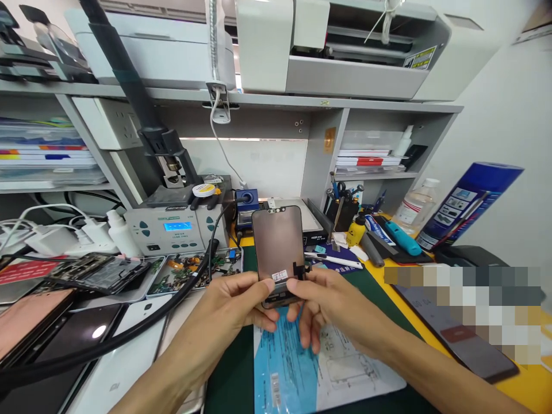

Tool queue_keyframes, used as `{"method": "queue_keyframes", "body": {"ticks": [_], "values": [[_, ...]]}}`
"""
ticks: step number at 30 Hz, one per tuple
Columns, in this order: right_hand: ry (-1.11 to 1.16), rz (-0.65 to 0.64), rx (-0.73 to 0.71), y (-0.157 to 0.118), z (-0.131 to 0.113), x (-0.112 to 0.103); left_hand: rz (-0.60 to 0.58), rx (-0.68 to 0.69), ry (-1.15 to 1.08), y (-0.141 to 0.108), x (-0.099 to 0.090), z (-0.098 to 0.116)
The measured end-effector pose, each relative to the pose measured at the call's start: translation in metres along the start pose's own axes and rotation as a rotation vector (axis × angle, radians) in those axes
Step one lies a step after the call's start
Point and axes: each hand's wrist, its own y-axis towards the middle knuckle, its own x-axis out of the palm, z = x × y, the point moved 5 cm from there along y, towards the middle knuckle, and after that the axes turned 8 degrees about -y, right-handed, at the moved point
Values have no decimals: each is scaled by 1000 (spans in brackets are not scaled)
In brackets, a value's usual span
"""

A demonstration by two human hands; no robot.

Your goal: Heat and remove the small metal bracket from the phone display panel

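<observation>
Both my hands hold up a phone screen [279, 241], its back toward me and tilted upright, with a notch at the top. My left hand [237, 302] pinches the lower left edge. At the lower right, my right hand [325, 299] grips the screen with the thumb on its face, close to a black flex cable [301, 269]. A small white label [280, 276] is stuck near the bottom. Beneath my hands, a blue and white printed plastic bag [284, 368] lies on the dark green mat [228, 362].
Phones and tablets [125, 351] crowd the left side, crossed by a thick black hose [142, 328]. A soldering station [172, 230] stands behind. At the right are a tool holder [345, 213], a yellow bottle [356, 231], a blue can [470, 201] and a phone [457, 330].
</observation>
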Motion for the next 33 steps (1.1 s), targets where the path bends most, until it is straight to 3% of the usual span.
{"method": "queue_keyframes", "body": {"ticks": [14, 33], "values": [[-135, 9, 50, 6, 3, 1, 30, -15, 94, -1, -3, -2], [-114, -14, 68, 9, 4, 1, 52, -22, 124, -1, -5, -1]]}}
